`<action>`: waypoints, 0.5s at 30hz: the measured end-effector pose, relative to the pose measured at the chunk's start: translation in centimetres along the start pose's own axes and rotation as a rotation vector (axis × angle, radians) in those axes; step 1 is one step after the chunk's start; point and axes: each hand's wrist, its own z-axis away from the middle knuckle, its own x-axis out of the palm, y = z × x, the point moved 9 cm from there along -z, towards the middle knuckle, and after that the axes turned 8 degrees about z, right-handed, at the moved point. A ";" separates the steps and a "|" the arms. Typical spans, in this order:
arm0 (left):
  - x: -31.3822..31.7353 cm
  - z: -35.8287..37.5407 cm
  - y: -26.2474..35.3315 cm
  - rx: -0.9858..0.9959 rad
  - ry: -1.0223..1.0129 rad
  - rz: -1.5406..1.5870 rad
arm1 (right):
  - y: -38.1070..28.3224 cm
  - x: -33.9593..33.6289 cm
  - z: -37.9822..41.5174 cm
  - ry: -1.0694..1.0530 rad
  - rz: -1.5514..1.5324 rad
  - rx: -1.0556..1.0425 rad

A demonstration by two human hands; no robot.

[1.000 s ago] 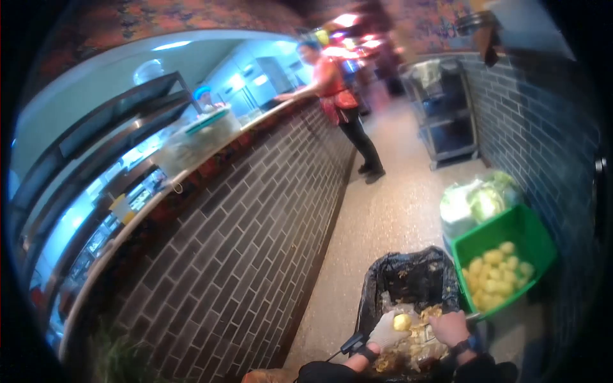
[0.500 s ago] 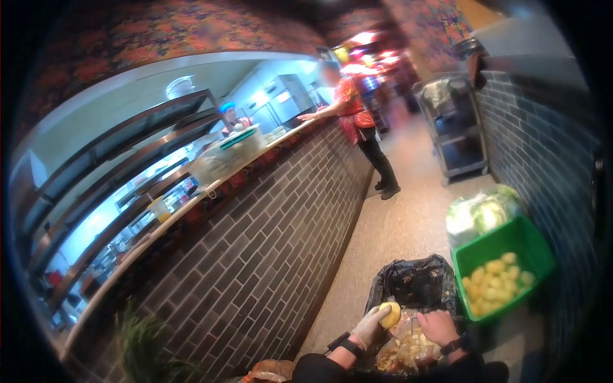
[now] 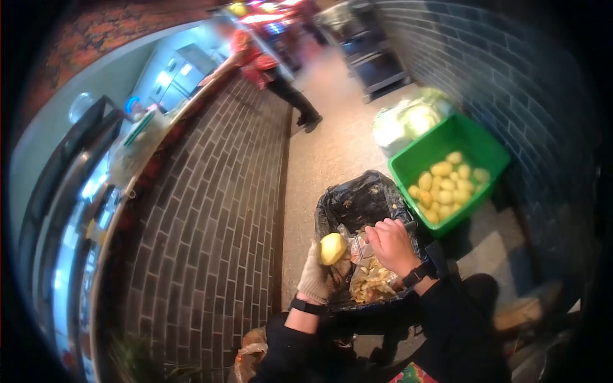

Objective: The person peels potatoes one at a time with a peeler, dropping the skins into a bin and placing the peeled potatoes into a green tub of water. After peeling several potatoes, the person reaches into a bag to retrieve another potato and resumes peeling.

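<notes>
My left hand (image 3: 317,276), in a pale knitted glove, is closed around a peeled yellow potato (image 3: 332,249). It is over the left side of a bin lined with a black bag (image 3: 332,203). My bare right hand (image 3: 391,246) is a fist just right of the potato, apart from it. A dark handle (image 3: 410,226) sticks out of this fist; the tool's working end is too blurred to make out. Below both hands, peelings (image 3: 372,285) and some clear plastic (image 3: 360,249) lie in the bin.
A green crate (image 3: 408,156) of peeled potatoes (image 3: 447,191) stands right of the bin, with bagged cabbages (image 3: 412,121) behind it. A brick counter wall (image 3: 211,191) runs along the left. Further off are a person in red (image 3: 255,60) and a dark trolley (image 3: 377,64).
My view has tipped down and turned right, so bin and crate sit higher and further left. The potato stays in my left hand; my right fist is now nearer to it.
</notes>
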 end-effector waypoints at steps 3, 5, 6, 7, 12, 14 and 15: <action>0.9 0.0 -2.7 -0.122 -0.178 -0.017 | 0.1 0.5 0.4 0.018 0.017 -0.038; 1.7 0.9 -4.2 -0.149 -0.030 -0.042 | 0.3 0.3 0.5 0.006 0.022 -0.024; 1.9 0.8 -4.6 -0.166 -0.023 -0.044 | 0.3 0.2 0.2 0.002 0.023 -0.036; 1.9 0.7 -4.6 -0.144 -0.013 -0.058 | 0.3 -0.1 0.1 0.019 0.040 -0.044; 0.4 0.4 -5.3 -0.232 -0.212 -0.096 | -0.4 0.4 0.3 0.001 0.089 -0.137; 0.8 0.4 -4.9 -0.135 -0.274 -0.199 | -0.2 0.5 0.2 -0.003 0.104 -0.117; 1.4 0.6 -4.3 -0.035 -0.339 -0.302 | -0.2 0.3 0.0 -0.004 0.103 -0.115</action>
